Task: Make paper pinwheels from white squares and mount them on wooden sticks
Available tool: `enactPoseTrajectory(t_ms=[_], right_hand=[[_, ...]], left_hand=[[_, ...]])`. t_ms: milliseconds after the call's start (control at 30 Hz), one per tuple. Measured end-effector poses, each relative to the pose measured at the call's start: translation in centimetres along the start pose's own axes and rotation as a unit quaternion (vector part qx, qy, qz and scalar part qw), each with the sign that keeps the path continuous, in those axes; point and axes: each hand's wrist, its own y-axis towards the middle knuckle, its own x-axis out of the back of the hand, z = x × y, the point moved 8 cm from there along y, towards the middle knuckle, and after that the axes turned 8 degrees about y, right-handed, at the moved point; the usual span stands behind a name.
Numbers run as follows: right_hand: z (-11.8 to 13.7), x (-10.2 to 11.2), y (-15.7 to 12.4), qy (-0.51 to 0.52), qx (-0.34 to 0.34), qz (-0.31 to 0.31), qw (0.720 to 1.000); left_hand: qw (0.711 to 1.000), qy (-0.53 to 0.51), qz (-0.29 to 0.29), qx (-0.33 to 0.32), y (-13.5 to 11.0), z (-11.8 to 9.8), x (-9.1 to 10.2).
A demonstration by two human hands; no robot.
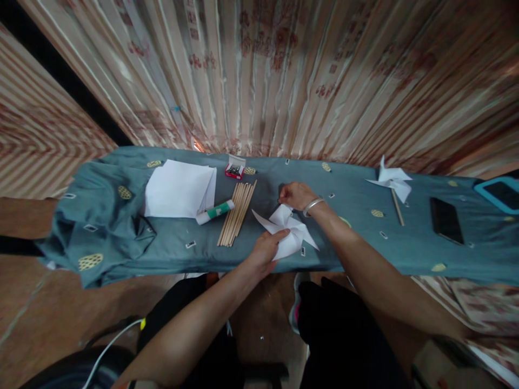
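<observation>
A white paper pinwheel (pixel 290 246) with folded blades lies low over the cloth at the near middle. My left hand (pixel 265 249) pinches its near blade, the thumb on top. Just beyond the pinwheel's far blade, my right hand (pixel 297 194), with a bangle at the wrist, has its fingers curled together. Whatever those fingers hold, if anything, is hidden. To the left lie several wooden sticks (pixel 238 213) side by side, with a glue stick (pixel 214 212) resting by them. Beyond the sticks stands a small opened red box (pixel 234 170) of small metal pieces.
A stack of white paper (pixel 178 189) lies at the left of the cloth-covered table (pixel 352 194). At the right are a pinwheel on a stick (pixel 392 179), a dark phone (pixel 446 220) and a blue-edged device (pixel 500 193). A patterned curtain (pixel 259 81) hangs behind the table.
</observation>
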Motion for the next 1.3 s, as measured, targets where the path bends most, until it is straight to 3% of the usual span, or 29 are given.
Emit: enactPoseTrajectory(t_ms=[333,567,700,767,900,1000,1100,1300], right_hand=[[-4.4,0.2,-0.7,0.246,-0.008,-0.064,0.967],[-4.3,2.4,-1.1,0.350,0.002,-0.090,0.932],[-3.4,4.0,-4.1,0.428,0.029,-0.124,0.895],[-2.7,3.7,-6.4,0.457,0.045,-0.117,0.880],[-1.4,1.6,-10.6,0.425,0.045,-0.097,0.899],[-0.1,1.5,-12.5,0.334,0.096,-0.154,0.925],[0.6,1.6,-13.4,0.248,0.127,-0.217,0.936],[0.7,0.7,-13.3,0.197,0.145,-0.233,0.941]], left_hand=[[0.998,0.042,-0.027,-0.029,0.5,-0.6,0.6],[0.997,0.057,-0.023,-0.048,0.6,-1.1,0.6],[0.994,0.061,-0.030,-0.090,0.6,-2.6,0.9],[0.991,0.065,-0.033,-0.109,0.6,-3.3,1.1],[0.984,0.085,-0.045,-0.147,0.3,-4.1,1.5],[0.977,0.111,-0.041,-0.179,0.0,-4.6,1.4],[0.966,0.145,-0.047,-0.207,-0.2,-4.9,1.2],[0.946,0.198,-0.053,-0.250,-0.2,-5.3,0.9]])
